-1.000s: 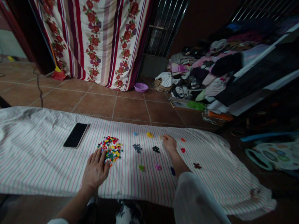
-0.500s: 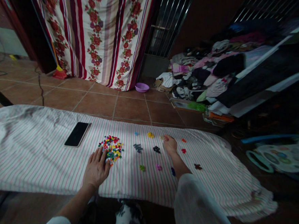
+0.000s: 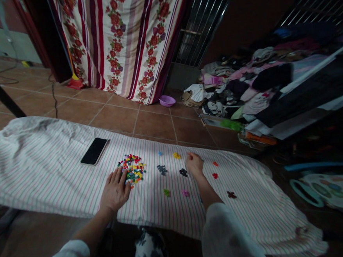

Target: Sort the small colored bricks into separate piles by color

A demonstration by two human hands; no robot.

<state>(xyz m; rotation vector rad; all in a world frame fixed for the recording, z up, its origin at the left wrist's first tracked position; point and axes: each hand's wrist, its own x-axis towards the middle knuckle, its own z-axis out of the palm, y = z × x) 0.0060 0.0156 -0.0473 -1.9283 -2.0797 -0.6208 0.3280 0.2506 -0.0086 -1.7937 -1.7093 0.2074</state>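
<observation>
Lying right of the mixed pile (image 3: 136, 172): single-colour clusters (image 3: 183, 172), set apart. In the pile, many colours are left unseparated. Left hand (image 3: 113, 193): rested at its edge, fingers slightly parted. Right hand (image 3: 195, 165): placed farther right, fingers curled; whether anything is pinched cannot be told.

Left hand (image 3: 115, 190) spread flat, right hand (image 3: 195, 164) curled

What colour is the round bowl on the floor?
The bowl is purple, clearest in the head view.
</observation>
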